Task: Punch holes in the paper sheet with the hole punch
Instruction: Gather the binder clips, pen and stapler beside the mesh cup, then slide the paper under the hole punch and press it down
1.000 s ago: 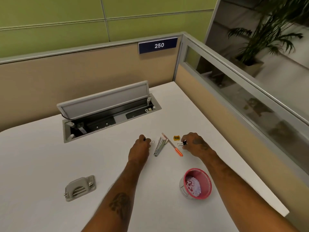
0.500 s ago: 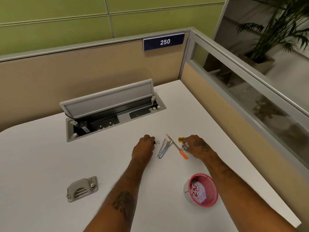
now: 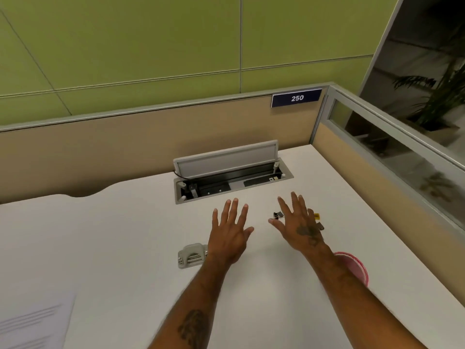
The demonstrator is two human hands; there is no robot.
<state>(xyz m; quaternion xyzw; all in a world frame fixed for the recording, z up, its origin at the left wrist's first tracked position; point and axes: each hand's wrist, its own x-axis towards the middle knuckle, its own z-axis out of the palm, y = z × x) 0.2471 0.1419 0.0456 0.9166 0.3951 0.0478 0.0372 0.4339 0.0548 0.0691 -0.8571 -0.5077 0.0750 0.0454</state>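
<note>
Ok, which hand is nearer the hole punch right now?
Left. The left hand is open just right of the hole punch; the right hand is farther right, by the binder clips.

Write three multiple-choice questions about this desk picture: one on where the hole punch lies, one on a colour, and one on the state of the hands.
1. Where is the hole punch?
A. on the desk, just left of the left hand
B. on a shelf
C. on the floor

2. What colour is the cup partly hidden by the right forearm?
A. blue
B. pink
C. black

3. How are the two hands?
A. gripping a pen
B. curled into fists
C. open, fingers spread

Answers:
1 A: the grey punch sits beside the left wrist.
2 B: its visible rim is pink.
3 C: the left hand and right hand show straight fingers and hold nothing.
</note>
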